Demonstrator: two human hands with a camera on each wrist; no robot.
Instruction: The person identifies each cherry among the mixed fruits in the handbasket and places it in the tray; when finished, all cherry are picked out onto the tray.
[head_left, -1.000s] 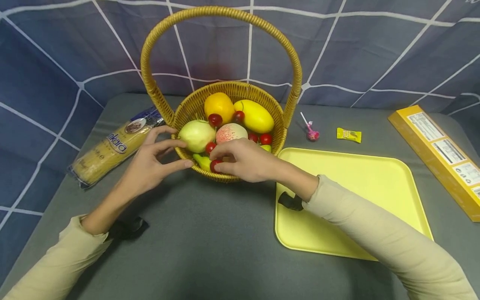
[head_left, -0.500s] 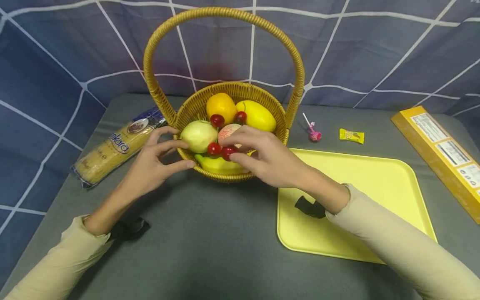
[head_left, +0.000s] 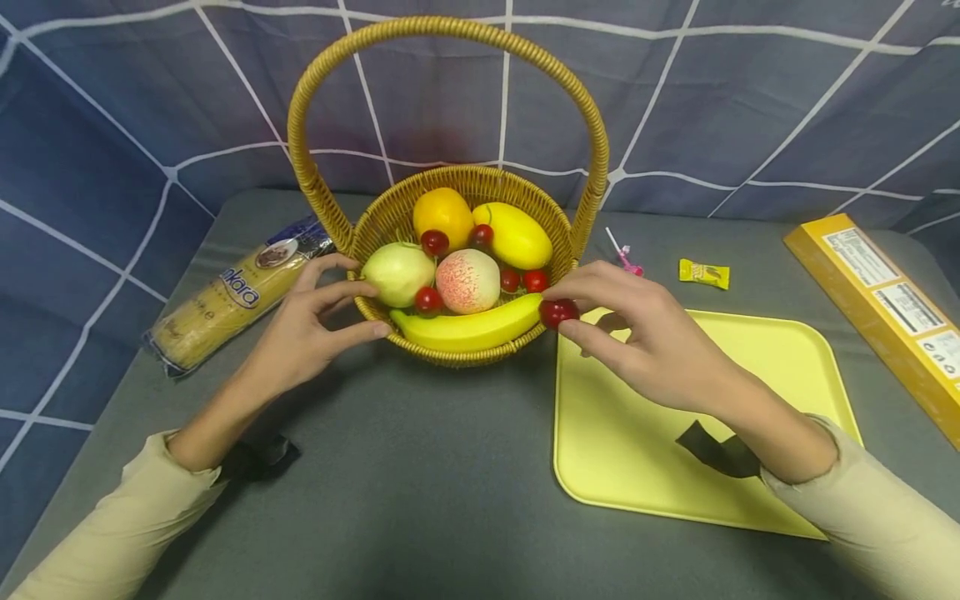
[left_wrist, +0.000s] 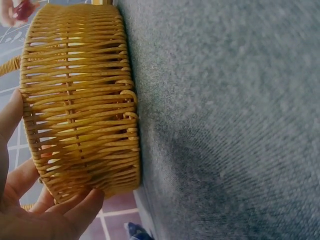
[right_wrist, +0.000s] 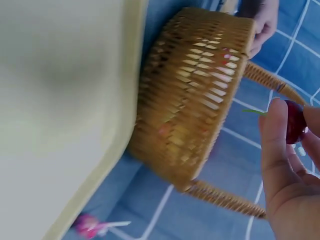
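Observation:
My right hand pinches a dark red cherry between thumb and fingertips, above the near left corner of the yellow tray. A green stem sticks out from the cherry in the right wrist view. My left hand holds the left side of the wicker basket, fingers spread along its rim and wall. In the basket lie a banana, a peach, a pale green round fruit, an orange, a yellow oval fruit and several more cherries.
A pasta packet lies left of the basket, partly behind my left hand. Beyond the tray are a pink lollipop and a small yellow candy wrapper. A long orange box rests at the right. The basket's tall handle arches overhead.
My right hand has lifted the cherry from the front of the basket and carried it right, past the rim to the tray's corner, uncovering the banana and peach. My left hand stays at the basket.

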